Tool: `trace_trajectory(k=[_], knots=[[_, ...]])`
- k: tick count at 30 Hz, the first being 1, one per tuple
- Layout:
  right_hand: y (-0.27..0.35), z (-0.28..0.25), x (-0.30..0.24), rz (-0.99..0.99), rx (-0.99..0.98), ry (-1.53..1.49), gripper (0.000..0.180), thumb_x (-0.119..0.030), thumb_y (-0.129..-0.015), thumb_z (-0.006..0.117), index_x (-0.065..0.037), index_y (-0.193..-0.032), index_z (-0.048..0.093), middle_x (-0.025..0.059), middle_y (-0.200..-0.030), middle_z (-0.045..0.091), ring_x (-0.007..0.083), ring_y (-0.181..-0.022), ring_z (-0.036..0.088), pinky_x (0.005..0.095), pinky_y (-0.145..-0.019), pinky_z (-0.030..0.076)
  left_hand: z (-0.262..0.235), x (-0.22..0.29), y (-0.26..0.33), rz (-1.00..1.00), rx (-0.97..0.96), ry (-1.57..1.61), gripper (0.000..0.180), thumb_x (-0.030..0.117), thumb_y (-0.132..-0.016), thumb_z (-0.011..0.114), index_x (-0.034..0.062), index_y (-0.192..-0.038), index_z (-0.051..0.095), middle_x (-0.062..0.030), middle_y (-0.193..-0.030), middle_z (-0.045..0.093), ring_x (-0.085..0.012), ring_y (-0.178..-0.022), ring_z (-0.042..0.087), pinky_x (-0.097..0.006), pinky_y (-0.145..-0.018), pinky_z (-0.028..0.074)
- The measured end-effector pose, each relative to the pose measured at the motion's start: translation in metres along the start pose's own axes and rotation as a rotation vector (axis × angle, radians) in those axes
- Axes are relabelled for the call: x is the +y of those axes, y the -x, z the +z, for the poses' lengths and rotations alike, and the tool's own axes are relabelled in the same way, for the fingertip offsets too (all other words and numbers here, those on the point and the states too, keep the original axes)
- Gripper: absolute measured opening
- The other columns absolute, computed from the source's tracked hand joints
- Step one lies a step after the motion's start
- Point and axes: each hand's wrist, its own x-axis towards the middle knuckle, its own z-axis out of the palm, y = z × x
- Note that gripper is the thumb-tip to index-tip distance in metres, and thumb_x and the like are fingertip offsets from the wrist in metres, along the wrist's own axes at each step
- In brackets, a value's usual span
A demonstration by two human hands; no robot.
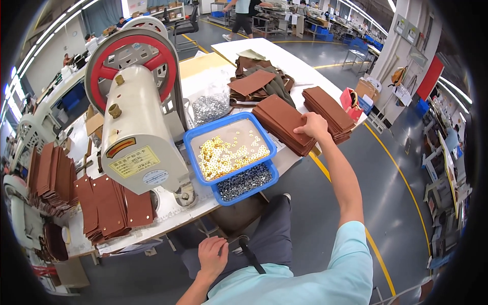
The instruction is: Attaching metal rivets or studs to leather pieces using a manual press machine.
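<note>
Two blue trays stand at the edge of the bench (pixel 170 211), one partly over the other. The upper tray (pixel 188 150) holds loose gold-coloured rings (pixel 213 155), heaped toward its left side and scattered to the right. The lower tray (pixel 239 200) holds small dark metallic pieces (pixel 246 180). Behind them lies a clear plastic bag (pixel 209 108) of silvery parts.

The pale press machine (pixel 137 114) bears a yellow label (pixel 134 161) with printed characters, an oval sticker (pixel 155 176) and a red-orange arrow sticker (pixel 121 147).

The right hand (pixel 311 127) touches the brown stack (pixel 276 119) of flat pieces, right of the upper tray; whether its fingers grip a piece cannot be told. A second stack (pixel 326 111) lies just beyond. The left hand (pixel 212 255) is over the lap, fingers loosely bent; whether it encloses anything cannot be told.
</note>
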Motion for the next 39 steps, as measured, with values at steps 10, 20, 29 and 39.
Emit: trace_trajectory(k=[10,20,29,39], knots=[[0.013,-0.002,-0.011,-0.127,-0.168,0.194,0.108,-0.067,-0.065,0.082,-0.006,-0.149,0.052,0.0214,-0.136,0.064,0.0347,-0.122,0.064,0.0438,-0.104,0.051,0.002,-0.004,0.001,-0.007,-0.016,0.0,0.012,0.009,-0.081,0.079,0.0078,-0.092,0.074,-0.0063,-0.097,0.073,-0.028,-0.098,0.069,-0.043,-0.091,0.051],[0.011,-0.015,-0.001,-0.198,-0.259,-0.032,0.076,-0.058,-0.082,0.073,-0.008,-0.14,0.063,0.0213,-0.128,0.069,0.0377,-0.12,0.065,0.0457,-0.106,0.049,0.003,-0.008,-0.002,-0.057,-0.037,0.035,0.013,0.01,-0.082,0.078,0.008,-0.094,0.074,-0.0072,-0.097,0.074,-0.0289,-0.095,0.069,-0.042,-0.089,0.052],[0.102,-0.008,-0.027,-0.515,0.637,-0.298,0.031,-0.006,-0.099,0.059,-0.002,-0.128,0.066,0.0207,-0.122,0.07,0.0401,-0.115,0.066,0.053,-0.113,0.042,-0.013,0.022,-0.078,-0.233,-0.319,0.596,0.055,0.017,-0.087,0.08,0.0092,-0.138,0.061,-0.0123,-0.134,0.065,-0.0279,-0.124,0.063,-0.042,-0.105,0.05],[0.308,0.0,-0.087,-1.089,0.04,-0.208,0.041,-0.025,-0.083,0.08,-0.009,-0.12,0.073,0.0096,-0.114,0.075,0.026,-0.11,0.072,0.0503,-0.108,0.046,0.017,0.046,-0.154,-0.861,0.055,1.437,0.028,0.012,-0.098,0.069,-0.0019,-0.122,0.064,-0.0094,-0.115,0.072,-0.0164,-0.1,0.07,-0.033,-0.089,0.055]])
